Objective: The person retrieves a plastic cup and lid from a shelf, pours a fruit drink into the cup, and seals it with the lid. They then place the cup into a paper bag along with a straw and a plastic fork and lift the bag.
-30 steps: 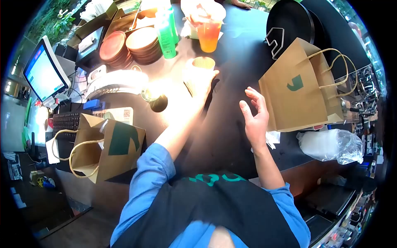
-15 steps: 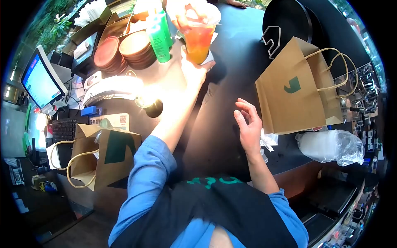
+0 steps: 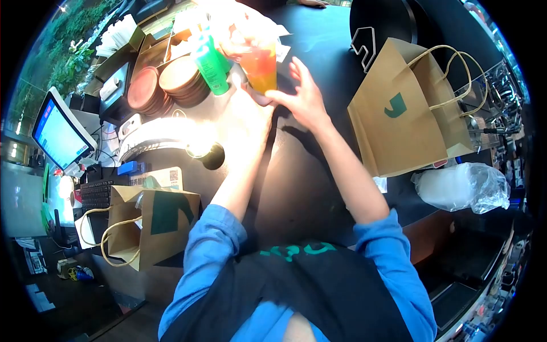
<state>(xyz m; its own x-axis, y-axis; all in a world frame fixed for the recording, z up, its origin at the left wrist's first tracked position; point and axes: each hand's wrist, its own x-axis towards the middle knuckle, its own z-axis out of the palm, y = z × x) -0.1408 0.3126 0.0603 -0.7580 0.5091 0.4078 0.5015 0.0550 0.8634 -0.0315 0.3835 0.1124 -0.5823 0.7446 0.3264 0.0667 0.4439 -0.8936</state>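
Observation:
A clear plastic cup of red and orange iced drink stands out in front of me, its upper part washed out by glare. My left hand is wrapped round the low part of the cup, its fingers partly lost in the bright light. My right hand is at the cup's right side with fingers apart, the thumb reaching to the cup's base. Left of the cup are green bottles. Pale finger-like shapes near the cup's top are too overexposed to make out.
Brown paper bags stand at right and left. Stacked round wooden coasters, a screen and a keyboard are on the left. Plastic-wrapped lids lie at right. Another person's hand rests at the far edge.
My right hand has moved forward and left, up to the cup. The cup and my left hand have shifted slightly left in view. The camera view has turned a little.

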